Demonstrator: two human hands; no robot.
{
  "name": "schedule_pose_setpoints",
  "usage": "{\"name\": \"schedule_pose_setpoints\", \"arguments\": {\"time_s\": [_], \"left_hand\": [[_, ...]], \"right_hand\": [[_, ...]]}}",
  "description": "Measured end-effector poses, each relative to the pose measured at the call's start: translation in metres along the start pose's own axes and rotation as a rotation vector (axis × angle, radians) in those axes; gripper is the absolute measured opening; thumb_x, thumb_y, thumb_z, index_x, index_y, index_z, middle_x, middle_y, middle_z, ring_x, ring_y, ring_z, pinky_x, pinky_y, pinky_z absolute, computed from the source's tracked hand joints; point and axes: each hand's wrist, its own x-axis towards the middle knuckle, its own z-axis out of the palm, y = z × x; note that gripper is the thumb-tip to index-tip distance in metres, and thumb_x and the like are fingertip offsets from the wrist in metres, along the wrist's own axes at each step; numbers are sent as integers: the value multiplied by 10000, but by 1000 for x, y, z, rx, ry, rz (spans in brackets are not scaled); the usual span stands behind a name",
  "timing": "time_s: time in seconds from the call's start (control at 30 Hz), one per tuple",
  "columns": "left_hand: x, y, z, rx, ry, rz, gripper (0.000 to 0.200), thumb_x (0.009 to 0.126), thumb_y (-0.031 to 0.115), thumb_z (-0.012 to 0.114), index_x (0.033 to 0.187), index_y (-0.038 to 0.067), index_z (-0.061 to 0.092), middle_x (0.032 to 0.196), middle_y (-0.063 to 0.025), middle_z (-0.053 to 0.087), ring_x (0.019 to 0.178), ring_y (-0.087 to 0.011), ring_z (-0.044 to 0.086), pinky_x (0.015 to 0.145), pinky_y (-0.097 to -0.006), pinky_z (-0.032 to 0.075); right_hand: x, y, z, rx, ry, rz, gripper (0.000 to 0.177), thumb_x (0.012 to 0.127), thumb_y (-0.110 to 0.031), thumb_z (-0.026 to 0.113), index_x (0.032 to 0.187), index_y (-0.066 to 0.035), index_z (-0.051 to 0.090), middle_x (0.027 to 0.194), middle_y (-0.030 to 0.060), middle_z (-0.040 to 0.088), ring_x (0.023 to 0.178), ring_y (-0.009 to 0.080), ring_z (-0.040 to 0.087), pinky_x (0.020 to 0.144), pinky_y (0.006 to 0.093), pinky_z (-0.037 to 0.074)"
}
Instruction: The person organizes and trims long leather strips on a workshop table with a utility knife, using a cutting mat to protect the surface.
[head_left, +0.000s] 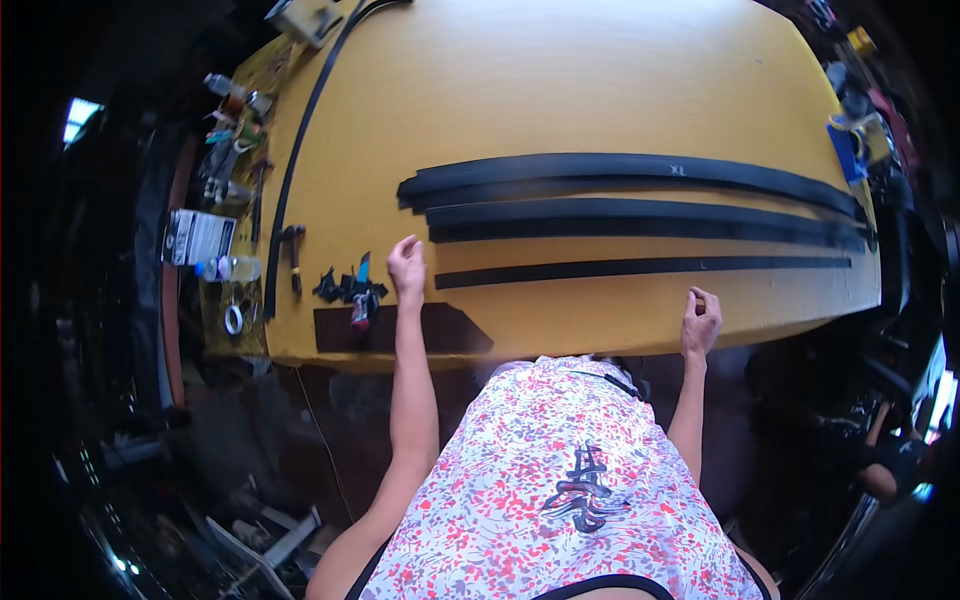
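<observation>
My left hand hovers over the yellow table just left of the black strips, its fingers curled in and nothing visible in them. To the right, my right hand is loosely closed near the table's front edge, with no object showing in it. Between the hands and slightly beyond them lies a single narrow black strip with a pale mark. Behind it are a stack of wider black strips and another stack marked XL. Left of my left hand lie a cutter with a blue part and black scraps.
A dark flat sheet lies at the front edge. A hammer and a long black strip lie on the left. Bottles, a tape roll and tools crowd the side ledge. Another person's arm shows at far right.
</observation>
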Motion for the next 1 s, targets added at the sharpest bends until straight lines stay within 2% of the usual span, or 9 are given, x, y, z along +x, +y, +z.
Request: {"name": "schedule_pose_setpoints", "arguments": {"time_s": [0.13, 0.2, 0.43, 0.5, 0.53, 0.57, 0.77, 0.9, 1.0], "left_hand": [[9, 5, 12, 77, -41, -2, 326, 901, 201, 613, 1165, 11, 618, 881, -26, 637, 698, -81, 575, 560, -234, 478], [5, 26, 13, 112, -79, -96, 354, 887, 246, 620, 1110, -27, 647, 986, -176, 691, 900, -226, 659, 815, -330, 487], [2, 41, 24, 296, -95, -137, 327, 856, 326, 636, 1015, 49, 709, 884, -191, 698, 856, -275, 677, 777, -363, 488], [8, 27, 27, 304, -46, -43, 291, 870, 280, 644, 1019, 40, 715, 632, -27, 593, 528, -99, 541, 489, -283, 456], [7, 28, 27, 311, -35, -15, 277, 867, 275, 649, 998, 42, 721, 604, -23, 580, 509, -102, 533, 481, -284, 452], [-2, 51, 24, 339, -65, -127, 312, 839, 329, 641, 1001, 72, 714, 798, -192, 686, 749, -281, 671, 720, -385, 481], [-1, 57, 21, 483, -96, -14, 330, 851, 345, 606, 941, 45, 710, 726, -232, 643, 702, -342, 659, 668, -423, 469], [1, 55, 19, 698, -152, 229, 375, 878, 353, 540, 914, 13, 692, 751, -268, 624, 762, -423, 639, 659, -458, 466], [6, 54, 18, 648, -205, 190, 343, 893, 318, 565, 986, 8, 679, 775, -242, 651, 723, -326, 656, 683, -414, 473]], "right_hand": [[0, -24, 15, 22, -81, -97, 137, 886, -138, 620, 950, -34, 682, 925, 88, 658, 767, 181, 635, 677, 289, 507], [2, -44, 28, 197, -191, -5, 157, 890, -149, 624, 965, -27, 689, 897, 65, 670, 742, 140, 628, 666, 275, 501], [14, -88, 82, 764, -408, 513, 327, 908, -221, 632, 1069, 64, 614, 902, 107, 662, 755, 139, 644, 651, 241, 539], [23, -80, 100, 848, -408, 626, 300, 898, -227, 646, 1006, 52, 623, 898, 107, 661, 750, 160, 655, 642, 270, 556], [25, -77, 108, 869, -379, 636, 290, 893, -225, 652, 983, 49, 626, 886, 103, 660, 749, 170, 658, 646, 282, 566], [27, -74, 112, 879, -373, 651, 277, 883, -222, 663, 960, 42, 627, 870, 99, 655, 751, 172, 652, 647, 306, 576], [34, -78, 122, 861, -204, 696, 289, 853, -210, 695, 836, 68, 617, 774, 100, 610, 669, 177, 630, 587, 361, 598], [37, -80, 126, 794, -152, 716, 294, 830, -207, 714, 795, 76, 644, 728, 113, 644, 604, 177, 640, 524, 336, 578], [40, -75, 131, 741, -155, 761, 315, 802, -227, 736, 813, 78, 658, 758, 129, 672, 610, 195, 657, 527, 323, 572]]}}
